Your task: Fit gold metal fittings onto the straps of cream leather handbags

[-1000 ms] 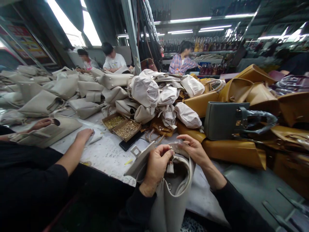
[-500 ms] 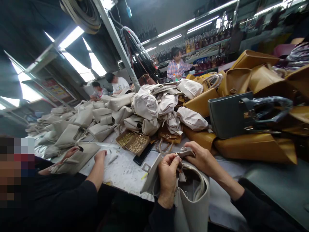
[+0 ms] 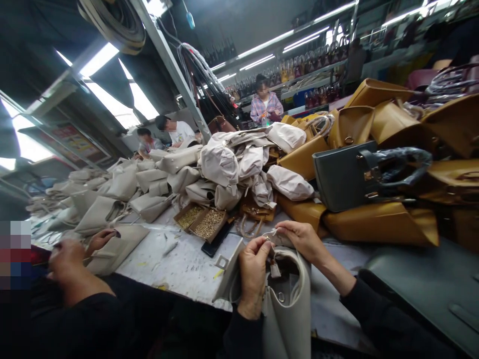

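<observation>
An open light-grey handbag (image 3: 286,319) stands upright at the table's edge in front of me. My left hand (image 3: 253,276) is closed at its rim, thumb and forefinger pinching the bag's strap near a small metal piece. Just right of it, my right hand (image 3: 301,243) pinches the pale end of the strap between thumb and fingers. Below my fingertips a small grey tag (image 3: 275,270) hangs into the opening. Inside the bag, a metal ring (image 3: 280,297) shows on the lining. A flap with a square cut-out (image 3: 222,262) sticks out to the left.
Small boxes of brass-coloured hardware (image 3: 208,223) sit beside a dark phone (image 3: 217,239). Grey bags (image 3: 149,207) pile up behind, mustard bags (image 3: 377,222) and a dark green bag (image 3: 342,177) on the right. At left, a co-worker's hand (image 3: 67,259) is near another grey bag (image 3: 119,249).
My right hand has shifted slightly left and now pinches the strap's end with its fingertips. The co-worker's near arm has drawn back to the left. The whole view has shifted a little.
</observation>
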The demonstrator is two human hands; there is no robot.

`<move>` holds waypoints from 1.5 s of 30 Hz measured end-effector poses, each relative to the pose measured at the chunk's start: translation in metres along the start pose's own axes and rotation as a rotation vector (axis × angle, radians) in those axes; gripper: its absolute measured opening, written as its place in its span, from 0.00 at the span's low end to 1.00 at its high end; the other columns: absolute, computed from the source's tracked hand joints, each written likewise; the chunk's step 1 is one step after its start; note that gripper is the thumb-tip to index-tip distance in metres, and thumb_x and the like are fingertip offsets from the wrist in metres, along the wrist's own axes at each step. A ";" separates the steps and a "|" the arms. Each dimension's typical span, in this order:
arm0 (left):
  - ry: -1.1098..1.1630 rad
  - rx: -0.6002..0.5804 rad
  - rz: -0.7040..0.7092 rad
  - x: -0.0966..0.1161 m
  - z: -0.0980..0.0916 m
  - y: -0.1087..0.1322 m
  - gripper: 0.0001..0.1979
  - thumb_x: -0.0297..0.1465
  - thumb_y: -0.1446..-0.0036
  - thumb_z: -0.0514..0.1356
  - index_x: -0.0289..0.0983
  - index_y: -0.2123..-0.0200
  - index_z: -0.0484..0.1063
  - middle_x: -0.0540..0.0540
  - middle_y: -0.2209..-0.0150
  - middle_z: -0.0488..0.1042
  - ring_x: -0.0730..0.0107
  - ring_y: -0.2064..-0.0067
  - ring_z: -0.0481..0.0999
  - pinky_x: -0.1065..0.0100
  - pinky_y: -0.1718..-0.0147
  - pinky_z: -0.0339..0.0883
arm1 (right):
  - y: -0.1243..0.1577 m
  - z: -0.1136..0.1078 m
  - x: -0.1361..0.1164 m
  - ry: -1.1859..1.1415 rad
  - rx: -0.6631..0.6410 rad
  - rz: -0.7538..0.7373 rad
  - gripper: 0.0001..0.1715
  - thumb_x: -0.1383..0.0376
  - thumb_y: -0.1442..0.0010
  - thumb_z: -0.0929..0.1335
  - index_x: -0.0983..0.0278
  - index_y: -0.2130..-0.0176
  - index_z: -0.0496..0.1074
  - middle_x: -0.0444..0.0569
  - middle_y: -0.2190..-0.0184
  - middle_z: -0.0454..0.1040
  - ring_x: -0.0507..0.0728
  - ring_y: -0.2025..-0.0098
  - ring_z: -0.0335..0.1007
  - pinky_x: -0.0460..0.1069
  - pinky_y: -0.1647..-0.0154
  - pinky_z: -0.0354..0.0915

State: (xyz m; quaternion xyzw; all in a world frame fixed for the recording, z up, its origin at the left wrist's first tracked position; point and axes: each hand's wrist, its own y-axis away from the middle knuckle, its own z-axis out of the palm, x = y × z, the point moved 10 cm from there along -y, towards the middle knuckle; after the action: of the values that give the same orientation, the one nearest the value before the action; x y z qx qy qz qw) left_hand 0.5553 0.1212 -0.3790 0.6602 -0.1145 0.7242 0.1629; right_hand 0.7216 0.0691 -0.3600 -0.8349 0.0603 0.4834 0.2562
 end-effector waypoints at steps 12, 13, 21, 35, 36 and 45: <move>-0.304 -0.092 0.060 0.005 0.020 0.006 0.09 0.32 0.47 0.63 0.34 0.68 0.83 0.43 0.69 0.82 0.61 0.64 0.80 0.66 0.62 0.71 | -0.002 0.004 0.006 0.129 -0.070 0.124 0.15 0.53 0.33 0.65 0.55 0.59 0.79 0.45 0.69 0.81 0.61 0.66 0.77 0.50 0.65 0.61; -0.313 -0.096 0.057 0.004 0.021 0.006 0.09 0.32 0.47 0.64 0.34 0.68 0.83 0.43 0.68 0.83 0.60 0.64 0.80 0.66 0.62 0.71 | -0.002 0.004 0.005 0.112 -0.064 0.130 0.14 0.53 0.33 0.65 0.55 0.59 0.79 0.45 0.69 0.81 0.60 0.66 0.77 0.50 0.65 0.62; -0.183 -0.013 0.011 -0.016 0.010 0.001 0.12 0.36 0.47 0.66 0.34 0.64 0.84 0.42 0.65 0.84 0.60 0.62 0.81 0.64 0.59 0.72 | -0.003 0.009 0.011 -0.109 -0.007 0.179 0.13 0.54 0.36 0.67 0.58 0.62 0.78 0.44 0.67 0.81 0.57 0.63 0.75 0.48 0.61 0.64; -0.172 0.086 0.035 -0.018 0.007 0.011 0.11 0.35 0.45 0.65 0.36 0.63 0.85 0.42 0.63 0.84 0.58 0.60 0.82 0.63 0.58 0.73 | 0.014 0.015 0.018 -0.310 0.066 0.248 0.15 0.53 0.37 0.69 0.60 0.59 0.78 0.45 0.65 0.80 0.58 0.62 0.73 0.49 0.59 0.65; -0.173 0.100 0.030 -0.018 0.006 0.012 0.11 0.35 0.45 0.65 0.36 0.63 0.85 0.42 0.63 0.84 0.58 0.60 0.82 0.63 0.57 0.73 | 0.015 0.015 0.017 -0.319 0.068 0.248 0.14 0.54 0.37 0.69 0.60 0.59 0.79 0.45 0.65 0.80 0.58 0.62 0.73 0.50 0.59 0.64; -0.150 0.137 -0.029 -0.024 0.007 0.013 0.11 0.35 0.47 0.65 0.35 0.65 0.83 0.42 0.65 0.84 0.58 0.61 0.81 0.64 0.58 0.73 | 0.017 0.016 0.026 -0.443 0.072 0.309 0.16 0.52 0.39 0.72 0.61 0.60 0.79 0.46 0.66 0.79 0.57 0.63 0.71 0.49 0.59 0.63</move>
State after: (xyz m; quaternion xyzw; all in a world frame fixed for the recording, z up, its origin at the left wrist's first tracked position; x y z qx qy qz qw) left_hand 0.5589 0.1047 -0.4017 0.7237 -0.0669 0.6765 0.1190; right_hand 0.7169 0.0658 -0.3942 -0.6800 0.1466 0.6852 0.2162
